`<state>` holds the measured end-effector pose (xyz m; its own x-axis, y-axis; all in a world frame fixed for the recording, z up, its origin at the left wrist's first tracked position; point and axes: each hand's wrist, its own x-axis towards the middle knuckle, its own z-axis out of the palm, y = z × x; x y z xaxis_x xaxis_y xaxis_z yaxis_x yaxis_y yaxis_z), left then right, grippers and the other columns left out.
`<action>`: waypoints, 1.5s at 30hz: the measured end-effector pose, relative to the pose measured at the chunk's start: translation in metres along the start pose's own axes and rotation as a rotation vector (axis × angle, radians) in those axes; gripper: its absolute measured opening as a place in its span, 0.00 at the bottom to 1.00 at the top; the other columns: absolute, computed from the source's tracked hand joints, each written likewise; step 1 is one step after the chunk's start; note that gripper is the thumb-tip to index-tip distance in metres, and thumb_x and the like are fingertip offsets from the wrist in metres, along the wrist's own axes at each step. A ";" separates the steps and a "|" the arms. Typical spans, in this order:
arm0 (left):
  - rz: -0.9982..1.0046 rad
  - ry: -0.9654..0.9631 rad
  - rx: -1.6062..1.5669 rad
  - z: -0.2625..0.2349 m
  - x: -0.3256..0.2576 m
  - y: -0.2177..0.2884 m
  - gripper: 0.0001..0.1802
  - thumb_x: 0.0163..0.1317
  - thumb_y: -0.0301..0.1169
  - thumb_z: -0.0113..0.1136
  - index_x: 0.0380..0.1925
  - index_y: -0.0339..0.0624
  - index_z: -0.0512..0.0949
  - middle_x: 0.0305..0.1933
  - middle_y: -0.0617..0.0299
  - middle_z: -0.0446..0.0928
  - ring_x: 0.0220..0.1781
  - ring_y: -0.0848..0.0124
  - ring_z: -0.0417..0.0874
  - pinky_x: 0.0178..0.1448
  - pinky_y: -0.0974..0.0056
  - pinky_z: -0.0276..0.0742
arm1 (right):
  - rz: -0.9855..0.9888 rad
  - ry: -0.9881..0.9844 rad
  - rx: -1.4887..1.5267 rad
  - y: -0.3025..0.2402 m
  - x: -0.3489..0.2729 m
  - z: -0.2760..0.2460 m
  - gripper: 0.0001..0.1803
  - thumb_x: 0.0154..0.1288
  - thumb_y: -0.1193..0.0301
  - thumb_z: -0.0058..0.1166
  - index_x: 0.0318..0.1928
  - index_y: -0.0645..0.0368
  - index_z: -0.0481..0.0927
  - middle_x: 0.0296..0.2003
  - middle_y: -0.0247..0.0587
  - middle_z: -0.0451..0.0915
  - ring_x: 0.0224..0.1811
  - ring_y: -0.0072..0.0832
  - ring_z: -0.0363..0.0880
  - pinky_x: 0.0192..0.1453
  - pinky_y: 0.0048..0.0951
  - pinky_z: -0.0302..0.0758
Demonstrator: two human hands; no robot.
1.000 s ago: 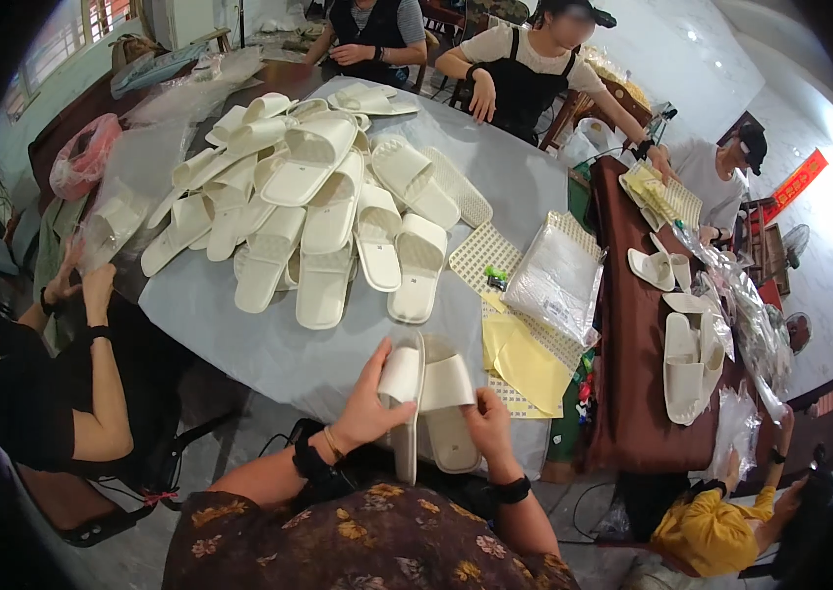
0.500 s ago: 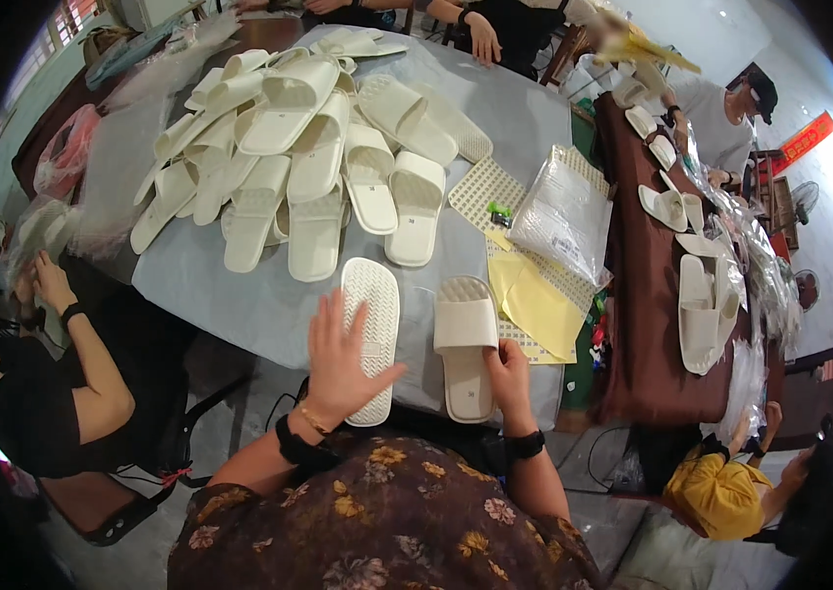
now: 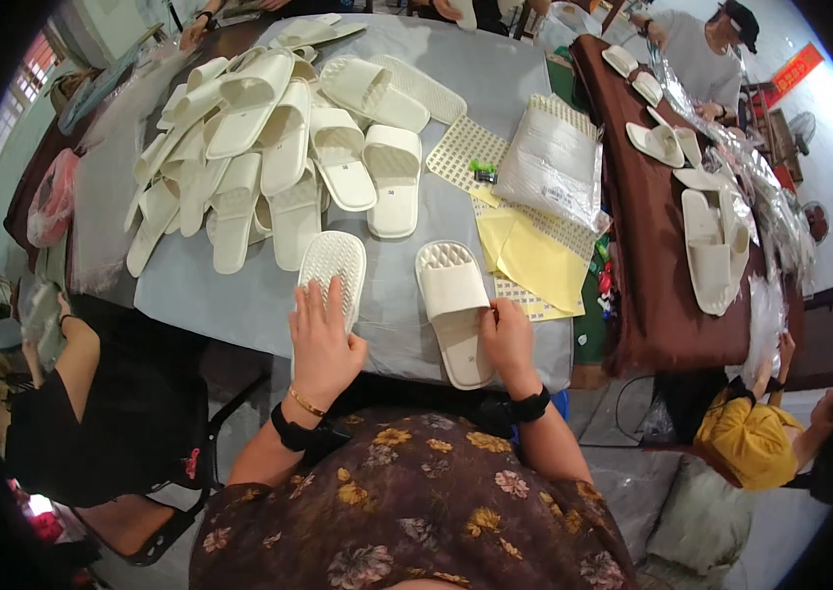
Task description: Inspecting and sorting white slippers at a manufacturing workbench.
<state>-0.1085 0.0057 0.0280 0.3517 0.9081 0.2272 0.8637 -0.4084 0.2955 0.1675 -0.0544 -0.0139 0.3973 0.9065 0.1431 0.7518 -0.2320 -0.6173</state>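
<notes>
Left hand (image 3: 321, 339) flat, fingers spread on sole-up slipper (image 3: 331, 267) | right hand (image 3: 506, 332) pinching upright slipper (image 3: 453, 308) | clear bagged packet (image 3: 551, 171), yellow sheet (image 3: 529, 258) beyond right fingers

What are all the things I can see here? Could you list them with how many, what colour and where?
slipper under left hand: one, cream, sole up, near table edge
slipper under right hand: one, cream, strap up, near table edge
slipper heap: many, too overlapped to count, cream, far half of the grey table
perforated mats: at least two, cream, right of the heap
yellow sheets: a few, by the table's right edge
clear bags: a stack, on the mats
brown table: one, at right, with more slippers
other people: several, around both tables
left hand: flat on the sole-up slipper
right hand: on the strap-up slipper's edge
</notes>
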 end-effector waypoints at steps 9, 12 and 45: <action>-0.420 -0.097 -1.372 0.019 0.017 -0.019 0.36 0.69 0.19 0.42 0.76 0.45 0.47 0.70 0.45 0.64 0.57 0.66 0.78 0.55 0.63 0.80 | -0.019 0.048 0.043 0.000 0.014 0.011 0.07 0.63 0.72 0.51 0.32 0.64 0.77 0.29 0.56 0.79 0.35 0.54 0.78 0.40 0.50 0.75; -0.501 -0.137 -1.402 0.040 0.012 -0.018 0.37 0.67 0.22 0.52 0.75 0.40 0.51 0.69 0.47 0.66 0.57 0.67 0.78 0.57 0.63 0.79 | 0.010 0.057 0.036 -0.002 0.017 0.009 0.07 0.63 0.72 0.51 0.31 0.64 0.77 0.28 0.57 0.79 0.32 0.55 0.79 0.37 0.50 0.75; 0.541 -0.140 -0.199 0.070 0.036 0.058 0.43 0.52 0.56 0.66 0.62 0.39 0.70 0.68 0.56 0.69 0.72 0.60 0.64 0.76 0.45 0.51 | -0.343 -0.064 -0.002 -0.017 -0.010 -0.004 0.02 0.58 0.73 0.59 0.32 0.55 0.80 0.31 0.41 0.77 0.34 0.42 0.80 0.36 0.39 0.77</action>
<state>-0.0209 0.0210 -0.0114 0.7794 0.5637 0.2736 0.4687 -0.8143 0.3426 0.1528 -0.0613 -0.0023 0.0873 0.9520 0.2934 0.8370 0.0897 -0.5399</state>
